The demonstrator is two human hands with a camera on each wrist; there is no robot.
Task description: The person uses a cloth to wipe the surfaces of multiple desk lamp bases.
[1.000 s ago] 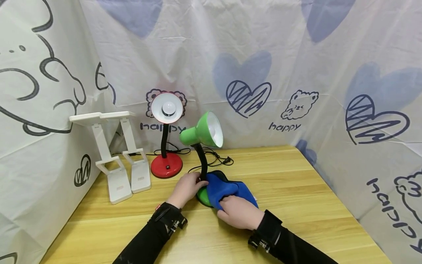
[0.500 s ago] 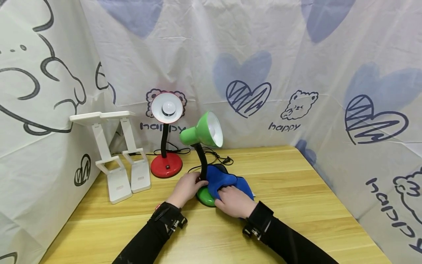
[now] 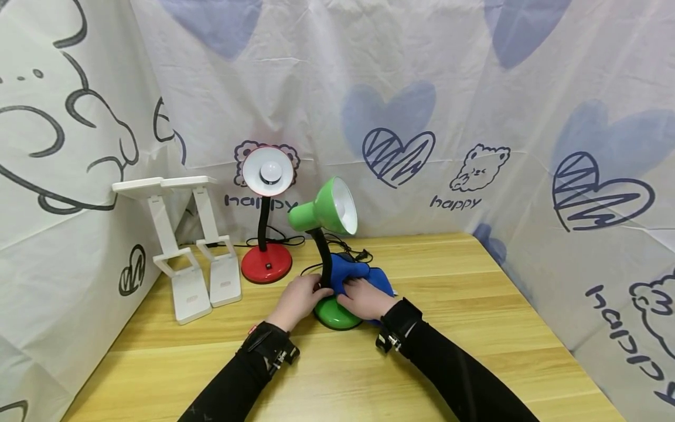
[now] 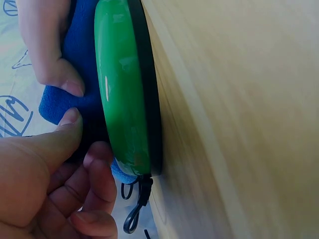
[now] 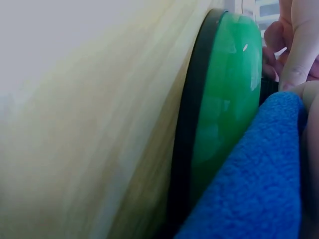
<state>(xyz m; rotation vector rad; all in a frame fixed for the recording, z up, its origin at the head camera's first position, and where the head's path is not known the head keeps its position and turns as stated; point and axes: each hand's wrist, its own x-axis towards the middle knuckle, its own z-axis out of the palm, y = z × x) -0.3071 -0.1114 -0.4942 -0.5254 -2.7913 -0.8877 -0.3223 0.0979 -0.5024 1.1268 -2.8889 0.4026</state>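
Observation:
A green desk lamp (image 3: 327, 208) stands upright at mid table, its black bendable neck (image 3: 323, 255) rising from a round green base (image 3: 337, 315). My left hand (image 3: 297, 300) pinches the foot of that neck between thumb and fingers. On the base's far right side, my right hand (image 3: 366, 300) holds a blue cloth (image 3: 347, 267) bunched under its fingers. Seen from the right wrist, the fuzzy cloth (image 5: 254, 179) lies over part of the glossy base (image 5: 229, 89). The left wrist view has both thumbs close together, with cloth (image 4: 92, 107) behind the base (image 4: 122, 84).
Behind to the left stands a red desk lamp (image 3: 266, 265) with a white-lined shade. Two white folding desk lamps (image 3: 190, 296) are further left. A black cord with a plug (image 3: 364, 255) lies behind the green lamp. Printed fabric walls (image 3: 327, 105) enclose the wooden table (image 3: 464, 328).
My right hand has slid the blue cloth away from me and leftward, toward the back of the base, uncovering more of its green front. My left hand stays on the neck.

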